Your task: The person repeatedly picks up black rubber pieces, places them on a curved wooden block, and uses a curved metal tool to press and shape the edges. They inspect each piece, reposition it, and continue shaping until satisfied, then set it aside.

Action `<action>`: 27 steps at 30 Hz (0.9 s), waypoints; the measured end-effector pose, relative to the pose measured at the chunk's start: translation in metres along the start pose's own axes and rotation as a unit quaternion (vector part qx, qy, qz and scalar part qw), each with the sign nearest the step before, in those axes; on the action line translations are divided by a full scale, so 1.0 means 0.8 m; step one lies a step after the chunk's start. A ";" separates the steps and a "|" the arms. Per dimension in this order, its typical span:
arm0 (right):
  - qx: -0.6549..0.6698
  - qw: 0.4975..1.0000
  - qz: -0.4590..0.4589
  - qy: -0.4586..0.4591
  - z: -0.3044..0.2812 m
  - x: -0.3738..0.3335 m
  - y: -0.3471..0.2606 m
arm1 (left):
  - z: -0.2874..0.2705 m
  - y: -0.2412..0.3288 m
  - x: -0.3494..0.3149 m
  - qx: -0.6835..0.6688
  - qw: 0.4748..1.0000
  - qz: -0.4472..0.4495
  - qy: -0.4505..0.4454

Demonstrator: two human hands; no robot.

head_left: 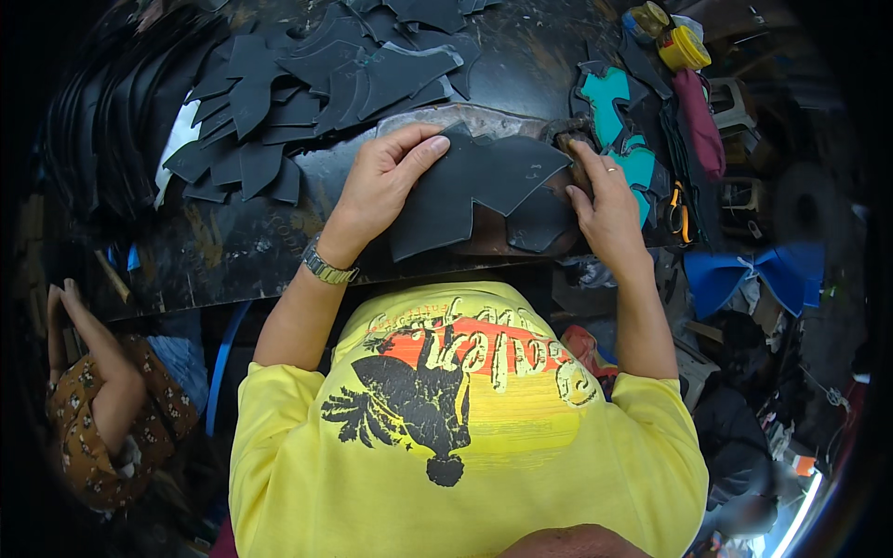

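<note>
A black, flat cut piece (pixel 474 181) with pointed corners and a notch in its lower edge is held over the near side of the table. My left hand (pixel 391 172) pinches its upper left edge, thumb on top. My right hand (pixel 605 191) is curled at the piece's right tip, beside a small dark brown object (pixel 566 133); what its fingers hold is hidden. Under the piece, a second black piece (pixel 541 221) shows at the table's front edge. A worn, pale grey slab (pixel 484 119) lies behind it.
Loose black cut pieces (pixel 372 79) cover the back left, beside stacked black sheets (pixel 121 121). To the right lie teal pieces (pixel 609 102), orange-handled scissors (pixel 678 216), a yellow tub (pixel 684 48) and a maroon roll (pixel 699 126). Another person (pixel 112 400) is at lower left.
</note>
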State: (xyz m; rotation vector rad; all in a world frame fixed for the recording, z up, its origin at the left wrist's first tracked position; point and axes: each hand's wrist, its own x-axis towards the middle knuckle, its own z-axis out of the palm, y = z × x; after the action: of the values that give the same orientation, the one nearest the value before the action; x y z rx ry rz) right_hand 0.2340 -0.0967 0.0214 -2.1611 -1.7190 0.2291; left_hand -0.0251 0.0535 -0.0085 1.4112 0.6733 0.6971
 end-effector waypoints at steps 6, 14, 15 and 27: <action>0.079 0.995 -0.047 0.045 0.009 0.031 0.023 | 0.002 -0.002 0.001 0.003 1.000 0.025 0.006; 0.021 0.991 -0.103 0.081 0.029 0.114 0.023 | -0.007 -0.001 0.002 0.047 0.999 0.020 -0.005; -0.010 0.990 -0.110 0.083 0.034 0.119 0.020 | -0.009 0.001 0.003 0.059 0.998 0.015 -0.003; 0.009 0.998 -0.011 -0.063 -0.049 0.195 0.139 | -0.048 0.034 0.076 -0.064 0.998 0.013 0.026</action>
State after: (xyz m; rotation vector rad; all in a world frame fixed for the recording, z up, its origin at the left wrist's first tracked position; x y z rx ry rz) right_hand 0.3862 0.0255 0.0302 -2.1554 -1.7999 0.3796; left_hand -0.0168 0.1257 0.0161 1.2900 0.6403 0.7856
